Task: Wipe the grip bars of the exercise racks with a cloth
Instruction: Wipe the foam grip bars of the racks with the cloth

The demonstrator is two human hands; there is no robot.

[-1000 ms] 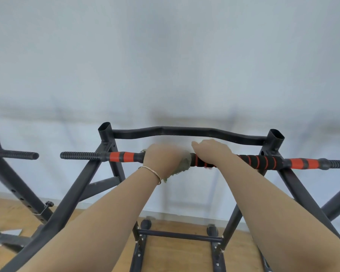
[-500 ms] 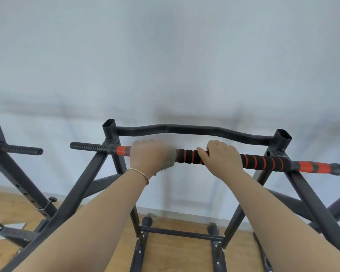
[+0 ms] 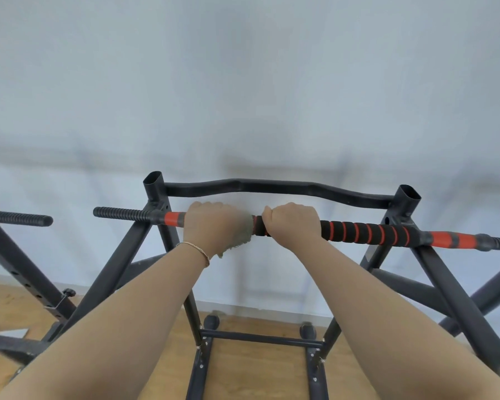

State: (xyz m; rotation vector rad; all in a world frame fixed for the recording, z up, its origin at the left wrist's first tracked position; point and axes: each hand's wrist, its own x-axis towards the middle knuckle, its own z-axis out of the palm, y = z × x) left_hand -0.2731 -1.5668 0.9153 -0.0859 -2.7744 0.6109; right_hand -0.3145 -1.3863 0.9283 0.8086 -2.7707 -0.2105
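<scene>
Cloth (image 3: 244, 235) soft, limp, light, should mould round the bar; best held wrapped round it under the palm. Grip bar (image 3: 367, 232) rigid, fixed across top of rack (image 3: 122, 255); foam sleeve probably grippy, so cloth may drag. Left hand (image 3: 214, 229) clamped round bar over cloth, grey-green edge poking out on its right side and below. Right hand (image 3: 293, 223) curled round bare foam just beside it. Bar: black foam, orange rings, orange bands near uprights, ribbed black ends
</scene>
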